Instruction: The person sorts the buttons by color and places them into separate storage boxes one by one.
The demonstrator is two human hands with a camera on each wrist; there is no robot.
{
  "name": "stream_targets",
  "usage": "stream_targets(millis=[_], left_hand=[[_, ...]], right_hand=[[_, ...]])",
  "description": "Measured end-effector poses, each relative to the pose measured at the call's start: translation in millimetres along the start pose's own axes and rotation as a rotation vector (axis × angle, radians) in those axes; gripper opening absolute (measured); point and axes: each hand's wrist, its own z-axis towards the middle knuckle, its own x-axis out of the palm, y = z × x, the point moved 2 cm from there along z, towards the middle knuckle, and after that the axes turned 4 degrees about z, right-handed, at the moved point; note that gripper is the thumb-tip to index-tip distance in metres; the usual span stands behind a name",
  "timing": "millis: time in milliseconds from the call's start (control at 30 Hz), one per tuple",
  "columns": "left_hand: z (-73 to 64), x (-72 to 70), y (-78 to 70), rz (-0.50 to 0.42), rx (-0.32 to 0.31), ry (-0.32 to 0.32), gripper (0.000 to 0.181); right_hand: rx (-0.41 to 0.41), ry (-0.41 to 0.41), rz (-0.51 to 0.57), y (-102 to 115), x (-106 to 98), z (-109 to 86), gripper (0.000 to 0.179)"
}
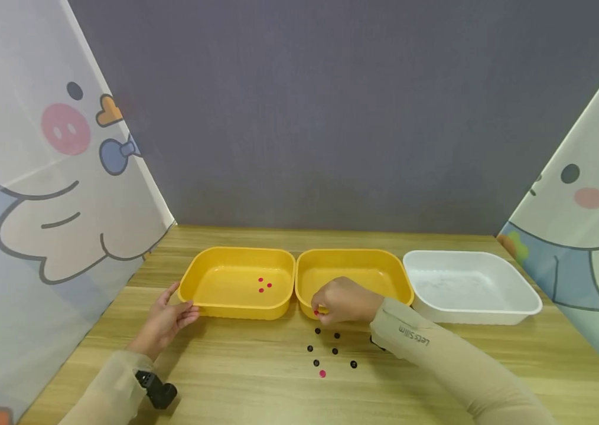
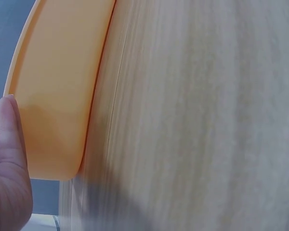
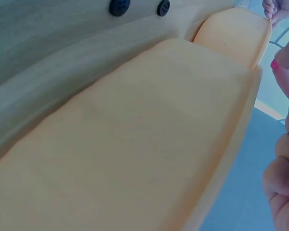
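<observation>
My right hand (image 1: pixel 347 301) pinches a small red button (image 3: pixel 274 63) between thumb and index finger, above the front rim of the middle yellow tray (image 1: pixel 355 252). My left hand (image 1: pixel 166 319) holds the front left corner of the left yellow tray (image 1: pixel 241 313), its fingertips at the rim. Inside that tray lie three red buttons (image 1: pixel 261 290). On the table in front of the middle tray are several black buttons (image 1: pixel 335 351) and one red button (image 1: pixel 322 373). Part of the middle tray's floor is hidden behind my right hand.
A white tray (image 1: pixel 477 310) stands to the right of the middle tray, all three trays in a row on the wooden table (image 1: pixel 246 372). Behind the table rises a grey wall (image 1: pixel 299 118). Printed cartoon panels (image 1: pixel 28 147) flank both sides.
</observation>
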Motion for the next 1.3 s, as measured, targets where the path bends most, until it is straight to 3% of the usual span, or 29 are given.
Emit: stream_targets(millis=[233, 733, 933, 1300], left_hand=[[0.3, -2.5, -0.6, -0.008, 0.005, 0.023, 0.079], [-0.8, -0.3, -2.2, 0.032, -0.012, 0.011, 0.081], [3.2, 3.4, -2.2, 0.035, 0.009, 0.016, 0.079], [0.0, 2.1, -0.4, 0.013, -0.001, 0.005, 0.079]], right_hand=[[0.041, 0.025, -0.014, -3, -4, 6.2, 0.004], [0.080, -0.019, 0.041, -14, -12, 26.8, 0.006], [0.105, -0.034, 0.034, -19, -11, 31.6, 0.006], [0.158, 0.094, -0.002, -16, -15, 48.5, 0.006]])
